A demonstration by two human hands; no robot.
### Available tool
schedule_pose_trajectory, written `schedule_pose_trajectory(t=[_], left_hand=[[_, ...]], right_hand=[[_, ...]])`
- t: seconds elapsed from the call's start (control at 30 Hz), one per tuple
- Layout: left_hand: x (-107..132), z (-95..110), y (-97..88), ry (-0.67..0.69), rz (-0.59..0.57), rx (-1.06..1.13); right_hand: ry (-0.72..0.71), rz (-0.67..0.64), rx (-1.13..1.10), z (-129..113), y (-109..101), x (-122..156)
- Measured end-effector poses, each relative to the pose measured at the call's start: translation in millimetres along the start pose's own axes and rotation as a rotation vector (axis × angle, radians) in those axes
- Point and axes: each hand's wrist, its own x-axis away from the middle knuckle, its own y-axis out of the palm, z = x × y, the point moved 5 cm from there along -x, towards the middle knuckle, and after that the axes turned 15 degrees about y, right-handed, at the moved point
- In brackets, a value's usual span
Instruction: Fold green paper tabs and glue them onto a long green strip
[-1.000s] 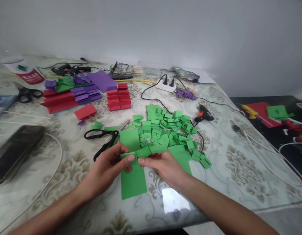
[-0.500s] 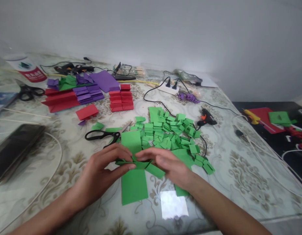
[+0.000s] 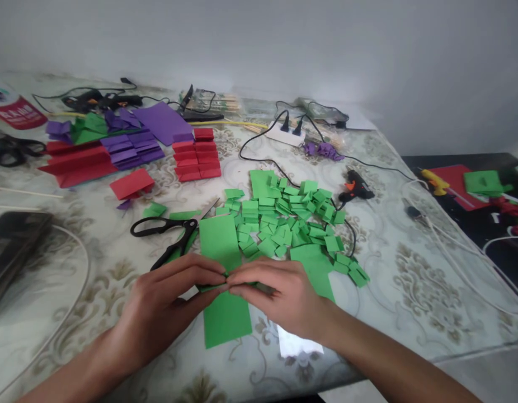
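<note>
My left hand [image 3: 166,302] and my right hand [image 3: 276,294] meet fingertip to fingertip over a green paper strip [image 3: 219,286], pinching it between thumbs and fingers; most of the strip is hidden under my fingers. Beneath them lies a long green paper sheet [image 3: 223,319] on the table. Just beyond is a heap of several small green paper pieces [image 3: 284,218]. Black scissors [image 3: 166,232] lie to the left of the sheet, apart from my left hand.
Red paper stacks [image 3: 198,159], purple paper [image 3: 133,148], a black glue gun [image 3: 355,187], a white power strip [image 3: 286,134] with cables and a dark phone [image 3: 9,246] lie on the patterned table [image 3: 410,280]. The table's front edge runs below my wrists.
The green strip was held raised and spread between my hands; my fingers have since closed together over it, folding it flatter and lower onto the sheet. The camera has shifted slightly.
</note>
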Motion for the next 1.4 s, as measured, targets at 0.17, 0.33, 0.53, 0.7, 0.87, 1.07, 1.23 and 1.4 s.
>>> schedule_pose_trajectory(t=[0.17, 0.33, 0.53, 0.7, 0.87, 1.07, 1.23, 1.4], left_hand=[[1, -2, 2.8, -0.053, -0.020, 0.019], [1, -2, 4.7, -0.063, -0.015, 0.019], [6, -5, 4.1, -0.112, 0.020, 0.041], [10, -8, 5.4, -0.178, 0.012, 0.061], [11, -12, 9.9, -0.267, -0.012, 0.112], [5, -11, 11.5, -0.257, -0.082, 0.072], [2, -7, 11.0, -0.208, -0.094, 0.045], [0, -5, 13.3, -0.160, -0.103, 0.021]], right_hand=[[-0.002, 0.028, -0.007, 5, 1, 2], [0.025, 0.043, -0.002, 5, 1, 2], [0.121, 0.085, -0.076, 6, 0, 0], [0.087, 0.127, -0.076, 3, -2, -1], [0.052, 0.150, -0.005, 0, -2, 1], [-0.002, 0.164, 0.059, -1, 1, 5], [0.175, 0.072, 0.054, 7, 4, 2], [0.328, -0.087, 0.051, 11, 8, -1]])
